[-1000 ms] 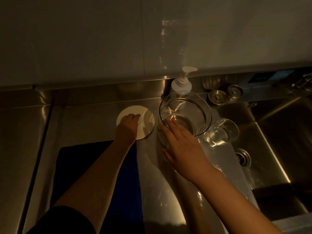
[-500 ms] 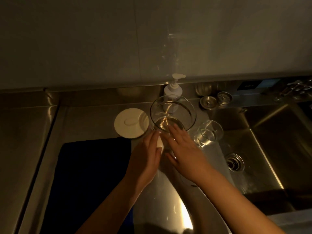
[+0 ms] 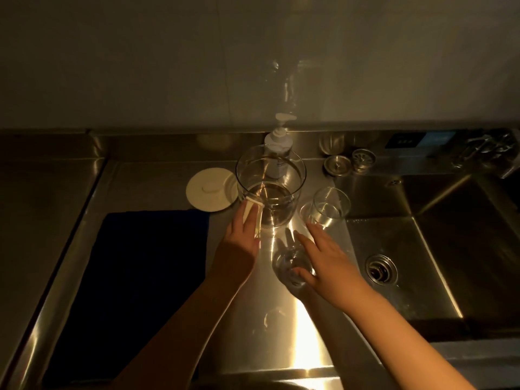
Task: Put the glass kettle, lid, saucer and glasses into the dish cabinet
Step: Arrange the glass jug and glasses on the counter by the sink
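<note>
The glass kettle (image 3: 270, 178) stands open-topped on the steel counter, its white handle (image 3: 251, 212) facing me. My left hand (image 3: 241, 237) is closed on that handle. A round white saucer or lid (image 3: 209, 190) lies flat just left of the kettle. One clear glass (image 3: 328, 206) stands right of the kettle near the sink edge. A second clear glass (image 3: 291, 264) sits in front of the kettle, with my right hand (image 3: 326, 263) wrapped on it from the right, thumb and fingers around it.
A white soap pump bottle (image 3: 278, 142) stands behind the kettle. A dark blue towel (image 3: 140, 263) covers the counter at left. The sink basin (image 3: 439, 237) with its drain (image 3: 381, 268) lies at right; two metal strainer plugs (image 3: 337, 164) sit on the back ledge.
My left hand left the white disc and moved right onto the kettle's handle. My right hand drew back from the kettle onto the nearer glass.
</note>
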Action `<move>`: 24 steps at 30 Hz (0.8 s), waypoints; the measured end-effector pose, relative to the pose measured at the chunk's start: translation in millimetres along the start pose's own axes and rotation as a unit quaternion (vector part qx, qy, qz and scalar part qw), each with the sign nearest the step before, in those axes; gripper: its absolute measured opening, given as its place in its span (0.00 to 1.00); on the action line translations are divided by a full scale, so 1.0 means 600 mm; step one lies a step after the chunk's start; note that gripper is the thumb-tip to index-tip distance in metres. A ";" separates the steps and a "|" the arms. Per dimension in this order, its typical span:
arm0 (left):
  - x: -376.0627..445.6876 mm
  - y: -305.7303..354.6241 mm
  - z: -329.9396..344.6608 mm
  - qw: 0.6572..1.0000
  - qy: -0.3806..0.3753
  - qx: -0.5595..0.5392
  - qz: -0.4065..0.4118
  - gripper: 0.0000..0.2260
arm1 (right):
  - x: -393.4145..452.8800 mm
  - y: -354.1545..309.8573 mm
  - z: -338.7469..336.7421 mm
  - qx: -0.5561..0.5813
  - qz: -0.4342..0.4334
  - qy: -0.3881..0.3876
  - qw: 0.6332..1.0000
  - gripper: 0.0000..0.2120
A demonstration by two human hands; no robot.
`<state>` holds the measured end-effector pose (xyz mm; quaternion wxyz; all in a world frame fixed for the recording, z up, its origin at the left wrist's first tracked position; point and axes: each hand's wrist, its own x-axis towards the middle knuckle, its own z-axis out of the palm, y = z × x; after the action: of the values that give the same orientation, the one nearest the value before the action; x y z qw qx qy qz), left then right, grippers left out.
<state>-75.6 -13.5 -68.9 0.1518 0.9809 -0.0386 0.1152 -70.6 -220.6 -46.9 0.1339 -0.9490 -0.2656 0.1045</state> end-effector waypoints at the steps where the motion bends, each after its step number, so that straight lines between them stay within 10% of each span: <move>1: 0.001 0.000 0.005 1.000 -0.020 -0.002 -0.021 0.28 | -0.004 0.004 0.003 0.003 0.003 -0.002 1.000 0.35; 24: 0.012 0.009 0.057 0.983 0.108 -0.105 -0.104 0.17 | 0.093 0.100 -0.047 -0.022 0.034 0.033 0.999 0.34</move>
<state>-61.9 -29.7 -97.4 0.2681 0.9401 0.0687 0.1988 12.4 -245.7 -45.8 0.1183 -0.9632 -0.2304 0.0715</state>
